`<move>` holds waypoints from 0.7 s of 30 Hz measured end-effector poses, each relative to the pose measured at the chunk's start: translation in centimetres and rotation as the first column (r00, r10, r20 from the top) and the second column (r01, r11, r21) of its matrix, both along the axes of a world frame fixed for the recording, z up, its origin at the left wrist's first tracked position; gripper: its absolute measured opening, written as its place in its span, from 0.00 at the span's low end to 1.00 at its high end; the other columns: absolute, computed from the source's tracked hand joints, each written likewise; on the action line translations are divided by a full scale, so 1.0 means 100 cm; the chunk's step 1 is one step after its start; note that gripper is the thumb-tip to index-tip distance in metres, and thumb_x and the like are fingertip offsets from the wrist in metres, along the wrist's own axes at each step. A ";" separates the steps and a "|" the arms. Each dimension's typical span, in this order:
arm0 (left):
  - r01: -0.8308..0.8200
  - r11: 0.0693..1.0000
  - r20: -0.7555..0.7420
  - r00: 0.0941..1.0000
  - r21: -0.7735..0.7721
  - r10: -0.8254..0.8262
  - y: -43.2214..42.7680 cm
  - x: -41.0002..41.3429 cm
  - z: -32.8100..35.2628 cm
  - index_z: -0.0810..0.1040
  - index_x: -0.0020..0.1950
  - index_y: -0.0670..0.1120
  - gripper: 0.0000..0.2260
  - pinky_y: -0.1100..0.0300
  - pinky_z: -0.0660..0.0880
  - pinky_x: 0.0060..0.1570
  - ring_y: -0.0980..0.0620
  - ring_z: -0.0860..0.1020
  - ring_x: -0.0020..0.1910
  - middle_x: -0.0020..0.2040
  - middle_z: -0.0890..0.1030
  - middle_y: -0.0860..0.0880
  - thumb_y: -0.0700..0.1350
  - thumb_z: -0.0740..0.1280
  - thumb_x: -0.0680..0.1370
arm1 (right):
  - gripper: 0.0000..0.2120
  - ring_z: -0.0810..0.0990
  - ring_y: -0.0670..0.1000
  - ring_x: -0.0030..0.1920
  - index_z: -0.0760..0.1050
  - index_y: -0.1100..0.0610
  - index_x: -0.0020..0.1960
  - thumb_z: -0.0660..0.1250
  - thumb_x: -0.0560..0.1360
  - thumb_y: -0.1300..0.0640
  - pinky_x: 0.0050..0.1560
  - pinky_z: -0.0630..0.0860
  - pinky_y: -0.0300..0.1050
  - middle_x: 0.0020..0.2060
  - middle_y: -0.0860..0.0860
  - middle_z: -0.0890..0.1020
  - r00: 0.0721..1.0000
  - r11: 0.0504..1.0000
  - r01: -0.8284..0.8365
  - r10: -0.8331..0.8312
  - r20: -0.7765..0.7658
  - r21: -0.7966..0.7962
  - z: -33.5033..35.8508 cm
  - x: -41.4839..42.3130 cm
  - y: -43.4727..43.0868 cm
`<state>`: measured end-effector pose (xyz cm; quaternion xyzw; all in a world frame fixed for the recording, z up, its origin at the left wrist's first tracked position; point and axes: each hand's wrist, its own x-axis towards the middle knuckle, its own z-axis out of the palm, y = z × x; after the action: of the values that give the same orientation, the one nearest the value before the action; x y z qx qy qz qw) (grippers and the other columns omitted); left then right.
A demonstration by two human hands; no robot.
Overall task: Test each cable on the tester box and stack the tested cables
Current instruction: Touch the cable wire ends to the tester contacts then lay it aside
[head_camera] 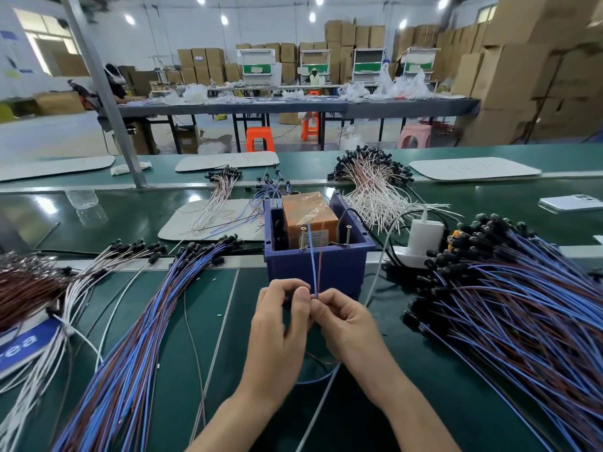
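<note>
I see a dark green bench with a metal rail crossing it. A purple tester box sits on it at the centre. To its left lies a fanned pile of blue and brown cables, with white cables further left. On the right lies a larger heap of blue and brown cables. Just beside the box on the right is a white power strip with a charger plugged in. Behind lie pale mats, more white cables and a white phone.
</note>
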<state>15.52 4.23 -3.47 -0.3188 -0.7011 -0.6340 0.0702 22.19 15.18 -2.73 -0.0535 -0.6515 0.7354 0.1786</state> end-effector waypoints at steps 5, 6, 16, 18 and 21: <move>-0.010 1.000 -0.039 0.999 -0.014 0.010 0.002 0.002 0.004 0.75 0.48 0.61 0.02 0.70 0.73 0.45 0.54 0.79 0.49 0.46 0.81 0.56 0.57 0.63 0.79 | 0.07 0.81 0.42 0.39 0.82 0.46 0.42 0.70 0.76 0.45 0.41 0.76 0.33 0.39 0.47 0.85 1.000 1.000 0.001 -0.001 0.021 0.003 0.002 -0.001 -0.008; -0.018 1.000 -0.034 0.999 -0.019 0.017 0.002 0.002 0.005 0.75 0.48 0.61 0.02 0.71 0.72 0.44 0.55 0.79 0.48 0.45 0.80 0.57 0.56 0.64 0.78 | 0.07 0.81 0.43 0.40 0.83 0.46 0.42 0.70 0.76 0.46 0.41 0.76 0.34 0.40 0.48 0.86 1.000 1.000 0.005 -0.006 0.022 0.007 0.002 -0.001 -0.009; -0.054 0.992 -0.015 0.998 0.112 0.056 0.004 0.007 0.001 0.72 0.50 0.60 0.04 0.72 0.74 0.43 0.57 0.82 0.47 0.48 0.83 0.57 0.56 0.59 0.82 | 0.05 0.83 0.47 0.42 0.83 0.49 0.43 0.71 0.76 0.49 0.44 0.78 0.36 0.40 0.51 0.86 0.994 0.992 0.106 -0.104 -0.026 0.068 0.001 -0.003 -0.009; -0.097 0.987 -0.032 0.994 0.132 0.102 0.001 0.001 0.002 0.71 0.51 0.60 0.03 0.71 0.74 0.42 0.54 0.82 0.44 0.45 0.82 0.55 0.55 0.59 0.84 | 0.06 0.84 0.46 0.42 0.83 0.48 0.47 0.68 0.79 0.51 0.46 0.77 0.35 0.39 0.51 0.86 0.969 0.964 0.245 -0.239 -0.068 0.100 -0.001 -0.003 -0.007; -0.163 0.981 -0.038 0.985 0.108 0.168 -0.005 -0.011 0.000 0.69 0.55 0.62 0.05 0.66 0.74 0.40 0.52 0.79 0.39 0.41 0.79 0.54 0.50 0.58 0.85 | 0.11 0.74 0.42 0.31 0.79 0.39 0.59 0.61 0.84 0.50 0.37 0.72 0.31 0.33 0.45 0.80 0.873 0.866 0.487 -0.478 -0.096 0.112 -0.005 -0.002 0.000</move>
<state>14.41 3.73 -3.45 -0.2700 -0.6893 -0.6540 0.1556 22.04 15.17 -3.26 -0.1785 -0.6585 0.6240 0.3809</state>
